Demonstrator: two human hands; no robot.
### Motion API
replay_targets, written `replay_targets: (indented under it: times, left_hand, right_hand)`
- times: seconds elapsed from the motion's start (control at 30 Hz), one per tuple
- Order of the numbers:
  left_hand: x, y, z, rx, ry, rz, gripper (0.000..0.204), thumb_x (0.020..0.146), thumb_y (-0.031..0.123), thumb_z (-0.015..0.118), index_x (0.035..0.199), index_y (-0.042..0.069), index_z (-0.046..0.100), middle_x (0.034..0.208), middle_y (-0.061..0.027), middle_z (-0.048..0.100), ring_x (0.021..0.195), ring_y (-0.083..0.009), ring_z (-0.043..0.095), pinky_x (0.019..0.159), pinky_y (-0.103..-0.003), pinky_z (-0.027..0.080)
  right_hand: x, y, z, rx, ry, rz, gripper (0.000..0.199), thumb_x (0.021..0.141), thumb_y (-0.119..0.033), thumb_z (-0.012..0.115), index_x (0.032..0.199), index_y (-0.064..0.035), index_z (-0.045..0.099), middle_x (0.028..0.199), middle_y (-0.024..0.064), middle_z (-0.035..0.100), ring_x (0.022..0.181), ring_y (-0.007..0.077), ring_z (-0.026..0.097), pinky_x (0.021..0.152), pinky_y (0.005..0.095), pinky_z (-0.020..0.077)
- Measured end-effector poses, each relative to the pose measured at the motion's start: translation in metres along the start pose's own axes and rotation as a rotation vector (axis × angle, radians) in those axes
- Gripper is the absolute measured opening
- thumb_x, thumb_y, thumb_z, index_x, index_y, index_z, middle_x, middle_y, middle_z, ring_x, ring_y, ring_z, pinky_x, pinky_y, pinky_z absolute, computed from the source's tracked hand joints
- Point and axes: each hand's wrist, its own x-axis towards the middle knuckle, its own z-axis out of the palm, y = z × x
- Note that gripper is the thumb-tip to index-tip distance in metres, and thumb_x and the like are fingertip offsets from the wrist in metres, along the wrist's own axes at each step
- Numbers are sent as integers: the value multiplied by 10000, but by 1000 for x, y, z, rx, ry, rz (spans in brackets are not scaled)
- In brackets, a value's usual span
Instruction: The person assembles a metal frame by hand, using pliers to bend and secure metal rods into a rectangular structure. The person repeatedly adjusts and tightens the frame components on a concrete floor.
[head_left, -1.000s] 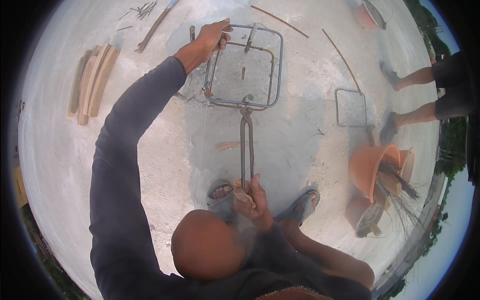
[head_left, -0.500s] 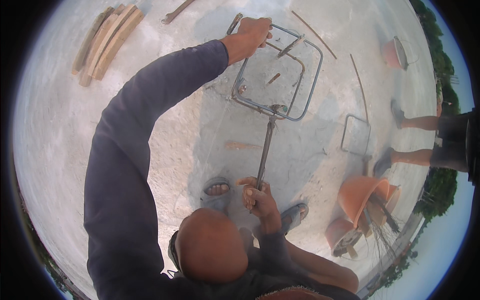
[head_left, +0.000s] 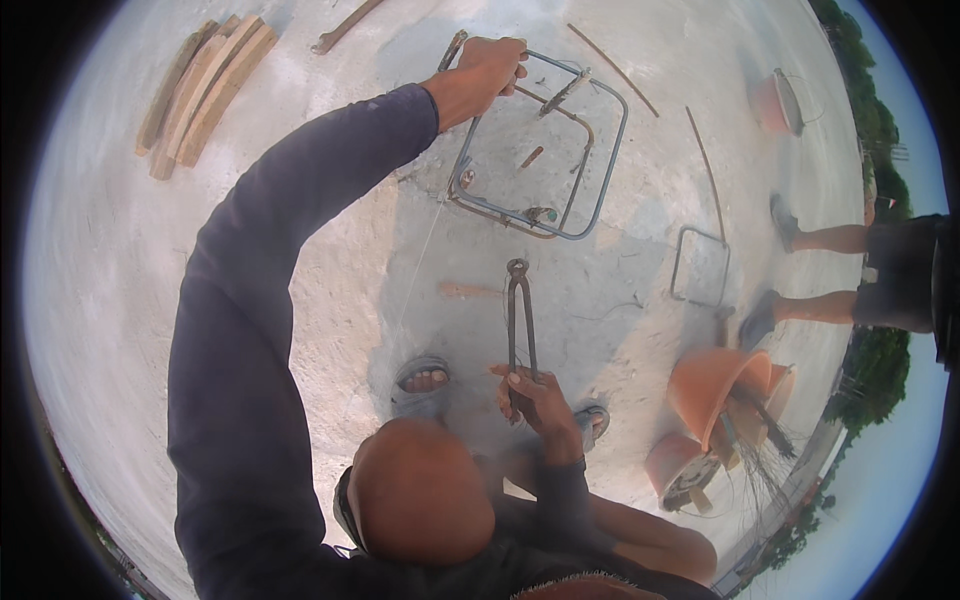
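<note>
Head view, sole camera, looking down on pale concrete. Left hand out at full reach, fingers curled over the far-left corner of a grey metal ring, squarish with rounded corners; grasp looks closed, though the palm side is hidden. A rusty ring of like shape lies beneath it, slightly askew. Short stubs stand about the pair: one by the left hand, one crossing the far right corner, one at the near edge. Right hand low, close in front of the body, clenched round the handles of long dark pincers. Key relation: pincers' long axis runs away from the body, nearly straight up the view; head just short of the rings' near edge and apart from it, a little left of the near stub. Rings thus lie ahead of the right-hand grip, beyond the tool's tip; left hand is the nearer, already on them. Whether the pincers' jaws meet fully: cannot tell. To the right, a smaller ring on the ground, then orange buckets; timber pieces far left.
</note>
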Motion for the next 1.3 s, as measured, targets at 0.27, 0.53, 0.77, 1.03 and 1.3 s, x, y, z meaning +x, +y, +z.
replay_targets:
  times: [0.27, 0.53, 0.77, 1.03, 1.3]
  left_hand:
    - [-4, 10, 9, 116, 0, -94, 385, 1027, 304, 602, 1228, -16, 672, 923, -103, 683, 647, -147, 558, 636, -308, 511]
    - [-4, 7, 15, 325, 150, -126, 367, 1042, 318, 560, 1150, -11, 682, 836, -89, 686, 645, -136, 538, 613, -323, 451]
    - [6, -27, 11, 1352, -13, 228, 333, 985, 203, 552, 1233, 18, 676, 1015, -127, 727, 960, -250, 679, 813, -360, 513]
    - [-13, -77, 5, 584, 427, 94, 610, 833, 31, 563, 1442, 2, 564, 1128, -257, 723, 1119, -356, 684, 893, -401, 529]
    - [-42, -13, 43, 574, 547, -226, 682, 807, 97, 573, 1471, -45, 513, 1103, -354, 692, 1012, -465, 700, 872, -496, 539]
  right_hand:
    - [6, -51, -10, 42, 236, -203, 333, 964, -234, 679, 1120, 60, 696, 694, 46, 625, 569, 152, 611, 523, 291, 448]
    - [-67, -124, -27, 112, 406, -99, 228, 964, -218, 671, 967, 8, 702, 659, 54, 626, 527, 150, 604, 477, 285, 427]
    - [-230, -242, -14, 92, 555, -78, 278, 993, -197, 648, 1101, 59, 669, 644, 68, 598, 532, 158, 594, 495, 288, 438]
    - [-370, -327, -21, 69, 695, 6, 314, 997, -154, 619, 1176, 103, 648, 713, 91, 618, 567, 172, 594, 526, 302, 457]
    - [-315, -446, -108, 135, 452, 94, 317, 1000, -188, 628, 1158, 88, 641, 684, 76, 566, 588, 203, 582, 560, 325, 488]
